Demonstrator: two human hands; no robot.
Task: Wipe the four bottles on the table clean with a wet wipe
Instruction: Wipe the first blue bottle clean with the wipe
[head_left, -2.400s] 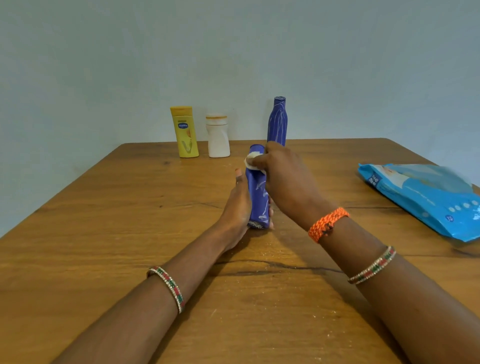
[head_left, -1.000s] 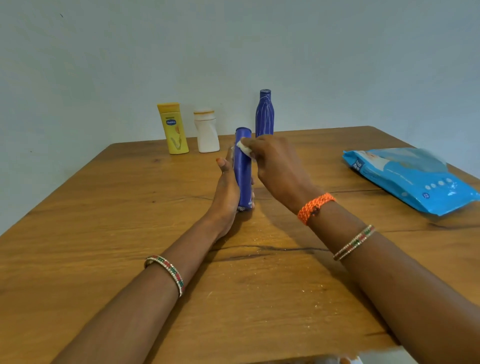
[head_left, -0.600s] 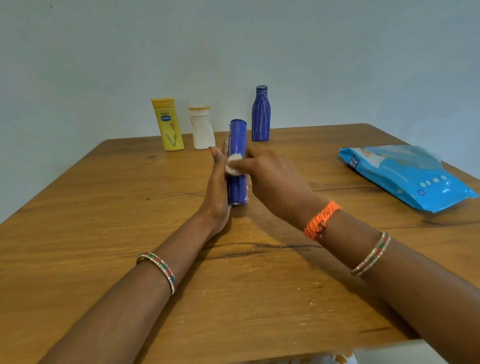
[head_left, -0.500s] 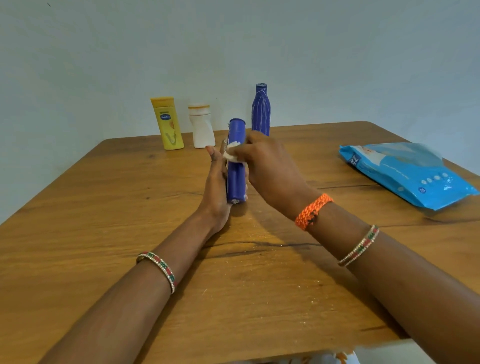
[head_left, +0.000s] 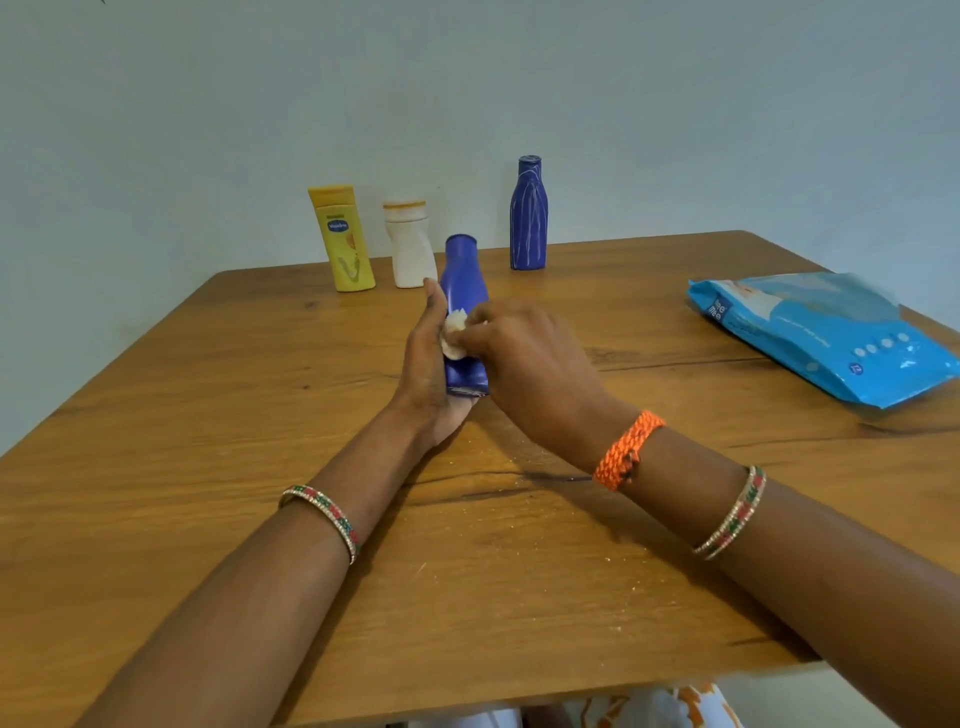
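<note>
A blue bottle (head_left: 464, 283) is tilted away from me at mid-table, its base resting in my left hand (head_left: 427, 364), which cups its left side and base. My right hand (head_left: 524, 358) pinches a small bunched white wet wipe (head_left: 453, 338) and presses it on the bottle's middle. Three more bottles stand upright at the table's far edge: a yellow bottle (head_left: 343, 239), a white bottle (head_left: 410, 244) and a taller blue bottle (head_left: 529, 215).
A blue pack of wet wipes (head_left: 826, 332) lies flat near the right edge of the wooden table (head_left: 208, 441). A plain wall rises right behind the far bottles. Small crumbs dot the wood near my wrists.
My right hand has rubbed the wipe up and down the held bottle, from near its cap down to its middle. My left hand has kept holding the bottle.
</note>
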